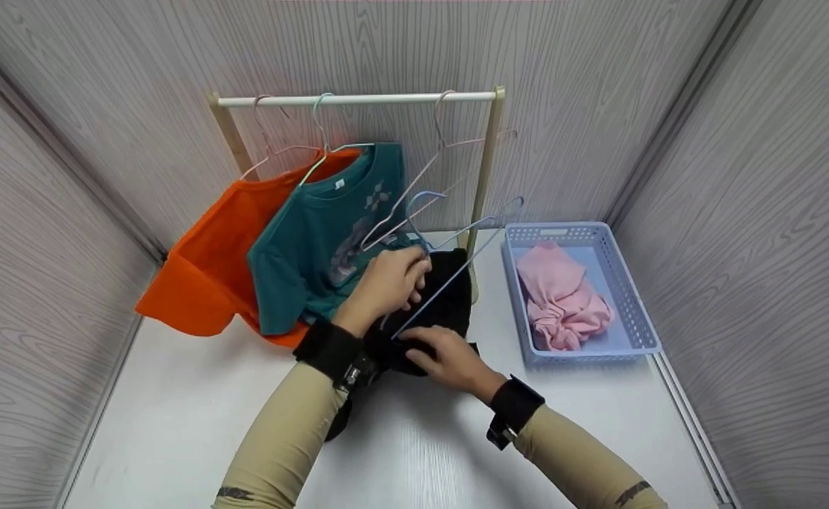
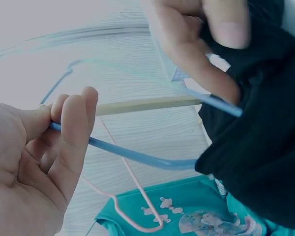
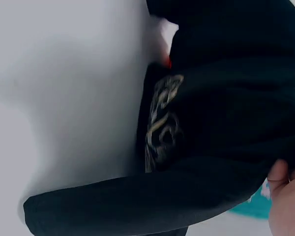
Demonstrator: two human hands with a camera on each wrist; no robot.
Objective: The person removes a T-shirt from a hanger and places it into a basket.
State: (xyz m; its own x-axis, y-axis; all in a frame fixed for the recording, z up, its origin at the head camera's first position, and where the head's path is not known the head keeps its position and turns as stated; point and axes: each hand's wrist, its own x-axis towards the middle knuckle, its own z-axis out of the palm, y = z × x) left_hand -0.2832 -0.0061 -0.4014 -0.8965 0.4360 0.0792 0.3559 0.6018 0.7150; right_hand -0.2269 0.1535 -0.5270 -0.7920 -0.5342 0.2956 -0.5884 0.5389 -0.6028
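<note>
Rack spans the back, an orange shirt and a teal shirt crowding its left. Before its right post bunches the black garment. To the right, a blue basket holds pink cloth. A bare pink hanger dangles obstructively close behind the blue hanger, which meets the black garment's edge. The left hand pinches that blue hanger; the right hand grips the black garment between thumb and fingers.
</note>
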